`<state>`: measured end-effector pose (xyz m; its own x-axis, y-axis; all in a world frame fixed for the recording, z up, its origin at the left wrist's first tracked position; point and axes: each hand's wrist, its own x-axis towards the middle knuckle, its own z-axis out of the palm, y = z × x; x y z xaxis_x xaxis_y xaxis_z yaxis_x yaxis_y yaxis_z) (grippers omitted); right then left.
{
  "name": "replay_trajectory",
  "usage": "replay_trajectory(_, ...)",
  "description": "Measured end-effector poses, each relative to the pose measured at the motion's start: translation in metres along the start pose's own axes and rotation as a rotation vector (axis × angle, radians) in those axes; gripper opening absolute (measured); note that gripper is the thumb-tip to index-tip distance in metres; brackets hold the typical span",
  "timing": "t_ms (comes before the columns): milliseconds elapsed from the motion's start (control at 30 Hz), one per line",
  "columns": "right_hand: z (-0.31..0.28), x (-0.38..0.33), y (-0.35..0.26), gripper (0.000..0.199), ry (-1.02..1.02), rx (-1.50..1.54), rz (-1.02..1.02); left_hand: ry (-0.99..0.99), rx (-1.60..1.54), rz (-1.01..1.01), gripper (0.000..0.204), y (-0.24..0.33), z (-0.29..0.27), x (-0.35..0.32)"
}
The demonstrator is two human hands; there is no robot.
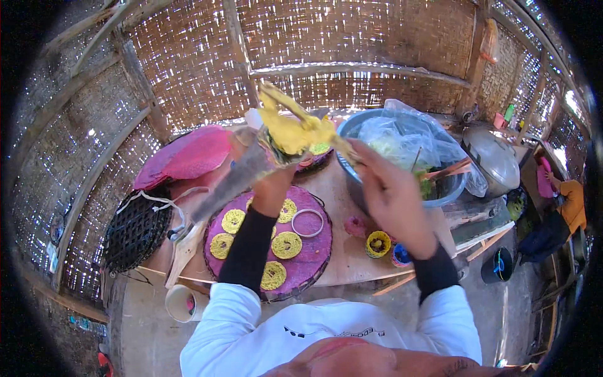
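Clearly both hands are raised above the round purple tray [314, 251], which carries several yellow lacy coils [286, 244] and a metal ring [308, 222]. The left hand [270, 182] grips a cloth piping bag [251, 166] smeared with yellow batter [292, 132]; the right hand [392, 195] pinches the bag's upper end, just behind the tray. Good practice here would be keeping the bag's top twisted tight and squeezing evenly, so batter falls over the tray, not toward the blue basin [452, 188] beyond it.

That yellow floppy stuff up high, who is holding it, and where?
Both hands hold the yellow dough sheet: the left hand grips its lower left part, the right hand pinches its right edge.
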<state>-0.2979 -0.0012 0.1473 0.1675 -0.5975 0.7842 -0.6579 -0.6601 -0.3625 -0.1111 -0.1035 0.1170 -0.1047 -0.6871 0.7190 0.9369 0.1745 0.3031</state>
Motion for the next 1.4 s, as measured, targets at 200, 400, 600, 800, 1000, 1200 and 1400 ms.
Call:
replay_trajectory(200, 0.048, -0.022, -0.019, 0.052, 0.035, -0.144, 0.073, 0.084, -0.078, 0.128, 0.061, -0.006, -0.018, -0.002)
replay_trajectory(400, 0.018, -0.057, -0.006, 0.050, -0.163, -0.059, 0.112, 0.107, -0.097, 0.092, 0.056, 0.030, -0.018, -0.003)
replay_trajectory(600, 0.006, -0.038, 0.012, 0.042, -0.094, 0.106, 0.129, -0.010, -0.085, 0.026, 0.057, 0.014, -0.017, -0.007)
replay_trajectory(800, -0.002, -0.033, 0.012, 0.041, -0.032, 0.064, 0.189, 0.151, -0.047, 0.037, 0.054, 0.000, -0.012, -0.003)
replay_trajectory(1000, -0.021, -0.021, 0.024, 0.042, 0.036, -0.137, 0.077, 0.262, 0.840, 0.167, 0.054, -0.001, -0.028, 0.002)
replay_trajectory(1200, -0.011, -0.010, 0.021, 0.045, 0.043, -0.153, 0.051, 0.336, -0.207, -0.071, 0.046, 0.000, 0.003, 0.009)
replay_trajectory(1400, 0.018, -0.027, 0.021, 0.047, 0.019, -0.237, 0.035, 0.435, -0.045, 0.016, 0.042, -0.005, 0.016, 0.018)
